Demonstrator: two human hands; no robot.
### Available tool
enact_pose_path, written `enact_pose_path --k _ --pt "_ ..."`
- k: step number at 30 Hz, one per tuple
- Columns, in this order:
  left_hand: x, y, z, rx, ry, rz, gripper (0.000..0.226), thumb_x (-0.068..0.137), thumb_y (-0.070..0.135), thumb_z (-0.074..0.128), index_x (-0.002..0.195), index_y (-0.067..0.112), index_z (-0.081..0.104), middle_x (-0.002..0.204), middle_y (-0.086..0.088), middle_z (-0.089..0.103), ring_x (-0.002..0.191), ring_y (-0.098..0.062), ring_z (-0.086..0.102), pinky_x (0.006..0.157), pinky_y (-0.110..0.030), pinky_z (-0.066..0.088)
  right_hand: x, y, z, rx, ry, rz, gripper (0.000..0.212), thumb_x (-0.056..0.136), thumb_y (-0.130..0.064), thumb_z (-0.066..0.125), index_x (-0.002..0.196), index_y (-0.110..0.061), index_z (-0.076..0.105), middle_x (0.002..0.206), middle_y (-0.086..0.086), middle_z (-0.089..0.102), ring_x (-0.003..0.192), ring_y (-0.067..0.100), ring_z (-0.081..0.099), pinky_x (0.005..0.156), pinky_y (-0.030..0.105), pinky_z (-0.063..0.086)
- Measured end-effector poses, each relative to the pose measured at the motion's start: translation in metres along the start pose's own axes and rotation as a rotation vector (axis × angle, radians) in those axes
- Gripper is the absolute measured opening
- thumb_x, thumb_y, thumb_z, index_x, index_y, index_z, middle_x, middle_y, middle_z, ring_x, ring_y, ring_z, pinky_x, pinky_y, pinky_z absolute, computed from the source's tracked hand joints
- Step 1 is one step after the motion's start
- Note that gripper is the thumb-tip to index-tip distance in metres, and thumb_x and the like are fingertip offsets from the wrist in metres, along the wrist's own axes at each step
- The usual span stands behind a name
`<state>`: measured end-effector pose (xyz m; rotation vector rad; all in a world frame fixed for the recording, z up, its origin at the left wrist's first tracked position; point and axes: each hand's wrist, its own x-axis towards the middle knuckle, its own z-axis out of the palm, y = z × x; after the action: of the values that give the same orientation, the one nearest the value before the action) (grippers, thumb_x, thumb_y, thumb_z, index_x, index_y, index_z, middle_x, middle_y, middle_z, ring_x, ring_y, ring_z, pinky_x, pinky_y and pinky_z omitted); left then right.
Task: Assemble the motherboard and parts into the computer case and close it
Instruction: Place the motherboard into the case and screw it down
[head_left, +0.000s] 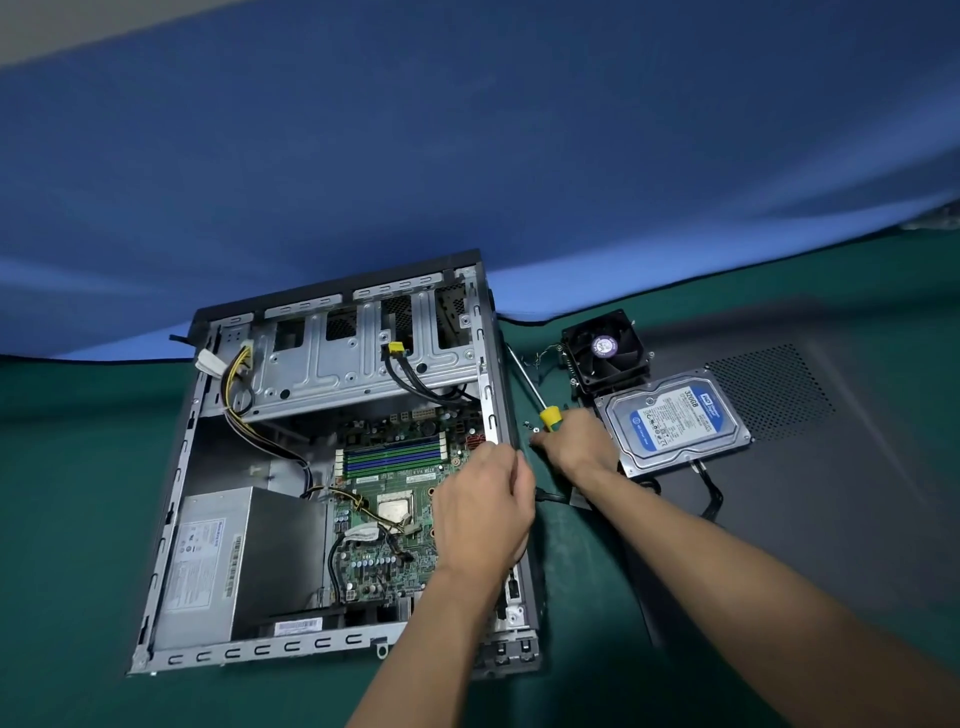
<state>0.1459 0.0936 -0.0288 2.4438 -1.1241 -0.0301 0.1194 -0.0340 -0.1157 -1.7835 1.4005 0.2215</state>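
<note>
Reaching for tiny, slippery screws (531, 427) beside the case (500, 364), our right hand (574, 441) curls over them, grip unclear, best pinched by fingertips; left hand (483, 512) hovers loosely curled, holding nothing visible, above the fragile motherboard (384, 467).

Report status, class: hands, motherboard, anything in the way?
Left hand over motherboard, grip unclear. Right hand reaching at small screws beside screwdriver. Motherboard sits in open case. Fan and hard drive still outside.
</note>
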Motion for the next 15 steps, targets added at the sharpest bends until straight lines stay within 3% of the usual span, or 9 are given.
enact_pose_path --k 5,8,12,15 --pt "0.0002 -0.0015 0.0006 -0.009 0.005 0.017 0.049 0.076 0.009 0.072 0.062 0.022 0.028 0.055 0.007 0.032 0.043 -0.014 0.025 0.045 -0.023 0.023 0.0017 -0.0041 0.0033 -0.006 0.01 0.017 0.028 0.086 -0.036 0.067 0.089 -0.008 0.065 0.091 0.01 0.069 0.085 0.027 0.064 0.064 0.026 0.04" --pt "0.0007 -0.0017 -0.0003 -0.013 0.002 0.028 0.047 0.074 0.008 0.073 0.06 0.022 0.03 0.051 0.003 0.038 0.043 -0.015 0.026 0.045 -0.021 0.023 0.0043 -0.0069 0.0033 0.002 0.022 0.029 0.027 0.086 -0.032 0.067 0.091 -0.006 0.066 0.096 0.011 0.069 0.088 0.029 0.064 0.065 0.027 0.041" --pt "0.0003 -0.0003 -0.0008 -0.016 -0.01 0.025 0.051 0.074 0.007 0.074 0.062 0.022 0.027 0.053 0.007 0.032 0.043 -0.012 0.024 0.046 -0.02 0.021 0.0051 -0.007 0.0047 -0.009 0.034 0.023 0.03 0.084 -0.038 0.068 0.078 -0.011 0.058 0.091 0.01 0.068 0.076 0.026 0.059 0.062 0.027 0.039" --pt "0.0007 -0.0002 -0.001 -0.022 -0.006 0.026 0.05 0.075 0.007 0.072 0.063 0.022 0.027 0.057 0.01 0.028 0.043 -0.013 0.024 0.046 -0.021 0.021 0.0051 -0.0082 0.007 -0.045 0.038 0.016 0.031 0.083 -0.04 0.069 0.081 -0.009 0.062 0.091 0.009 0.068 0.083 0.027 0.064 0.064 0.027 0.042"
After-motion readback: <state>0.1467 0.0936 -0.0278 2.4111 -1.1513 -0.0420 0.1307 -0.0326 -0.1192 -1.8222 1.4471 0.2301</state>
